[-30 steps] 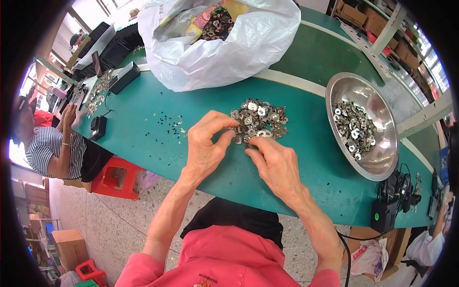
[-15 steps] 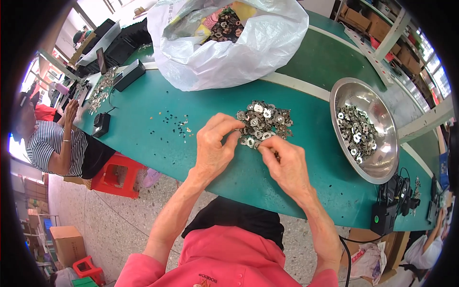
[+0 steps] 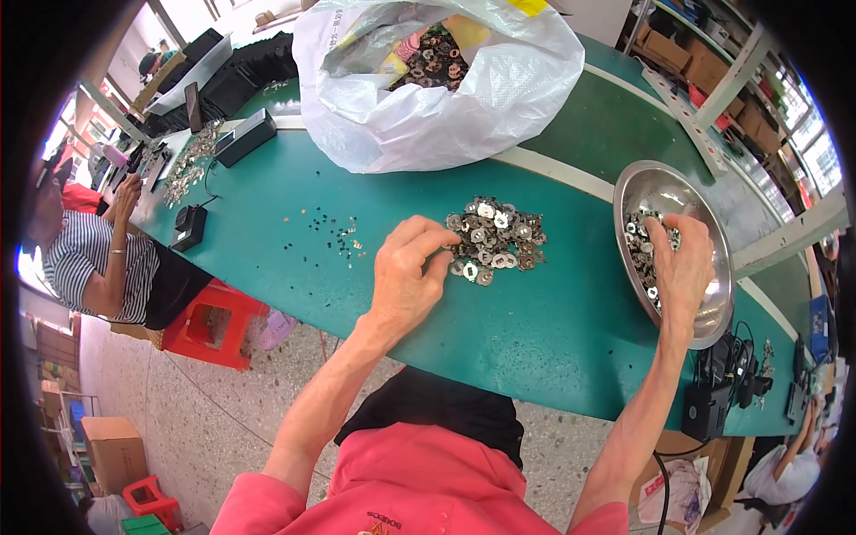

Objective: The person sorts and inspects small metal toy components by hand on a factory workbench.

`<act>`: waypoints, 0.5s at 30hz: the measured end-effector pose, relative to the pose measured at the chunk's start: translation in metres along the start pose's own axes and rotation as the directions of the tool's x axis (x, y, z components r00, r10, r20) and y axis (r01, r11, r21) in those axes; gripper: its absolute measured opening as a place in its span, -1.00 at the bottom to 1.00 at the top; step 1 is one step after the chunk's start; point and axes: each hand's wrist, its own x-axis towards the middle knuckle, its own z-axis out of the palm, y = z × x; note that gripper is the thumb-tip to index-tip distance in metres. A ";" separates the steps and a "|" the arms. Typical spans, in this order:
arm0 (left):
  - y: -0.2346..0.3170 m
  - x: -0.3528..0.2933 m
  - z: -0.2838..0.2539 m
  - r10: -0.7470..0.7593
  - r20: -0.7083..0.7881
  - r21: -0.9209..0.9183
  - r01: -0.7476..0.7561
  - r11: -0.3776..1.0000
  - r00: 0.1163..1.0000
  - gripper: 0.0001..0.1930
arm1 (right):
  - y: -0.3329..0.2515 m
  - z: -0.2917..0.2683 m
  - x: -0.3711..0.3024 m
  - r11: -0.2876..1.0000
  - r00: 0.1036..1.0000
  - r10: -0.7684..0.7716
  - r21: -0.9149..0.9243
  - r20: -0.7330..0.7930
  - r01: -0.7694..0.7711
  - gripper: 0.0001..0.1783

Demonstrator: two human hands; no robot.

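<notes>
A heap of small, flat, silver and dark metal pieces (image 3: 496, 234) lies on the green tabletop. My left hand (image 3: 408, 272) rests at the heap's left edge, thumb and forefinger drawn together in a pinch; what lies between their tips is too small to make out. Over to the right, my right hand (image 3: 685, 263) reaches into a steel bowl (image 3: 711, 323), its thumb and fingers apart and pointing down. Beneath it sit similar metal pieces (image 3: 638, 245) in the bowl, partly hidden by the hand.
Behind the heap stands a white woven sack (image 3: 383, 134) holding more pieces. Small black bits (image 3: 334, 234) are scattered left of my left hand. A black box (image 3: 246, 139) sits farther left, near a seated co-worker in stripes (image 3: 98, 276). Cables and a black device (image 3: 709, 408) occupy the right edge.
My right hand has left the near right edge of the heap and moved right into the bowl; its fingers have spread. My left hand stays by the heap.
</notes>
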 end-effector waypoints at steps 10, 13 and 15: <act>0.000 0.002 0.001 -0.020 -0.003 0.081 0.020 0.997 1.000 -0.76 | -0.096 0.012 -0.036 0.672 0.964 -0.240 0.736 0.111 0.083 -0.93; 0.001 0.002 0.004 -0.017 0.007 0.105 0.016 0.994 1.000 -0.77 | -0.119 0.030 -0.054 0.665 0.927 -0.353 0.730 0.123 0.156 -0.81; -0.001 0.002 0.004 -0.007 0.019 0.119 0.005 0.993 1.000 -0.79 | -0.128 0.033 -0.059 0.696 0.886 -0.414 0.700 0.209 0.160 -0.76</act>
